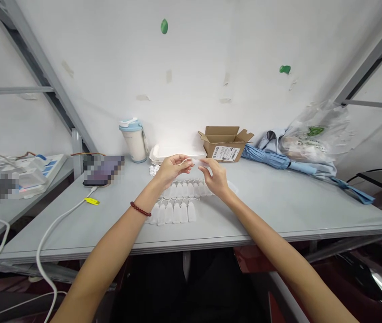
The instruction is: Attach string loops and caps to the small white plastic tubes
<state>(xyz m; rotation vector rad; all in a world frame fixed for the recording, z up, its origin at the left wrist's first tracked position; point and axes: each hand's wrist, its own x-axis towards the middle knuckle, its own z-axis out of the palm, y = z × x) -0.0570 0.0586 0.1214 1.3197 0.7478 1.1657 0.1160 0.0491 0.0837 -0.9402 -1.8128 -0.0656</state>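
Above the table, a small translucent white tag (196, 162) is between my two hands. My right hand (215, 177) pinches it between thumb and fingers. My left hand (175, 169), with closed fingertips, grips a thin white cord (184, 160) at the tag's left end. Below the hands, two rows of similar translucent tags lie on the table: a front row (176, 213) and a back row (181, 189), partly hidden by my hands. White cords extend from their upper ends. A heap of small white pieces (154, 170) lies left of my left hand.
Behind my hands are an open white container (164, 152) and an open cardboard box (223, 142). A tumbler (133, 140) stands left. A phone (105, 171) with a white cable (66, 211) lies further left. A folded blue umbrella (268, 158) and plastic bag (315, 134) lie right.
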